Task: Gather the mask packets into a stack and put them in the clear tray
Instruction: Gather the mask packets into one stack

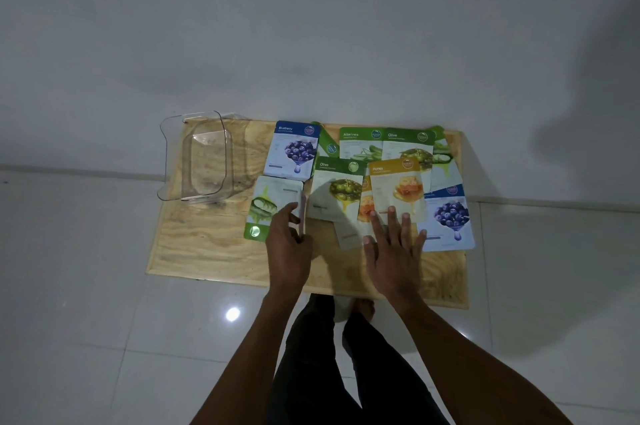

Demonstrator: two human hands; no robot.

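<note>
Several mask packets lie spread over a low wooden board (207, 251). At the back sit a Blueberry packet (292, 151), an Aloe Vera packet (358, 144) and an Olive packet (408, 144). Nearer lie another Olive packet (337, 189), a Honey packet (398, 185), a second blueberry packet (448, 217) and an upside-down aloe packet (268, 206). My left hand (289, 244) touches the right edge of the upside-down aloe packet, fingers curled on it. My right hand (394, 248) lies flat with fingers spread on the Honey packet's lower edge. The clear tray (166, 161) stands empty at the board's back left.
The board rests on a glossy white tiled floor by a white wall. My legs and feet (346, 310) are just below the board's near edge. Bare wood shows on the board's near left part.
</note>
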